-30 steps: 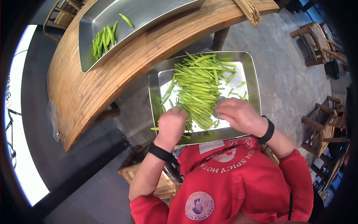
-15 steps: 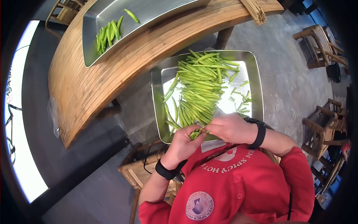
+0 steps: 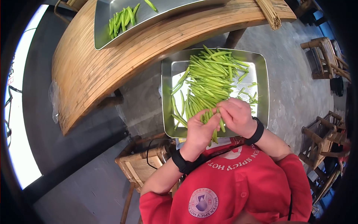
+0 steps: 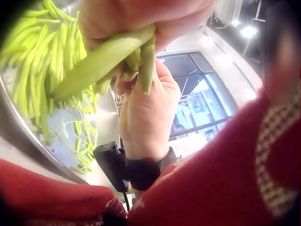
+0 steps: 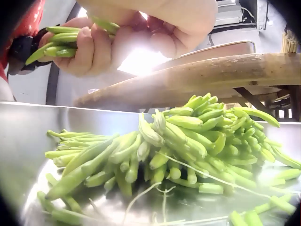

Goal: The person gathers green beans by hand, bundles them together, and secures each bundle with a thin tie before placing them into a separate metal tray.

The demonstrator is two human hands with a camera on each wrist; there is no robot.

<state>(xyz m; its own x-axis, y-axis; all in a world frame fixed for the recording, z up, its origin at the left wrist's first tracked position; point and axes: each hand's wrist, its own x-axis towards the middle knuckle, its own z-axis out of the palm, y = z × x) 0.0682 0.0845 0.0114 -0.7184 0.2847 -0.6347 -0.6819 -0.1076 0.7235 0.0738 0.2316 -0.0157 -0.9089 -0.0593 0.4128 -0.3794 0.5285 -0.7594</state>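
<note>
My left hand (image 3: 199,130) holds a small bunch of green beans (image 5: 63,42), their ends poking out past the fingers and thumb. Right up against it, my right hand (image 3: 239,116) pinches at a bean of that bunch with thumb and fingertips. Both hands are above the front part of a metal tray (image 3: 263,86), in which a large pile of green beans (image 3: 212,80) lies. From the left wrist view, a bean (image 4: 101,63) sticks out of the left hand, with the right hand (image 4: 148,117) behind it.
Short bean ends and thin strings (image 5: 188,172) lie on the tray floor, toward its right side. A curved wooden table (image 3: 89,71) stands ahead, bearing a second metal tray (image 3: 102,42) with a few beans, and a bundle of sticks (image 3: 270,15). Wooden chairs (image 3: 322,58) stand at right.
A second ago my hands were apart, at either side of the pile. They came together by the tray's front edge, beans in the left, and now sit slightly farther forward over the tray.
</note>
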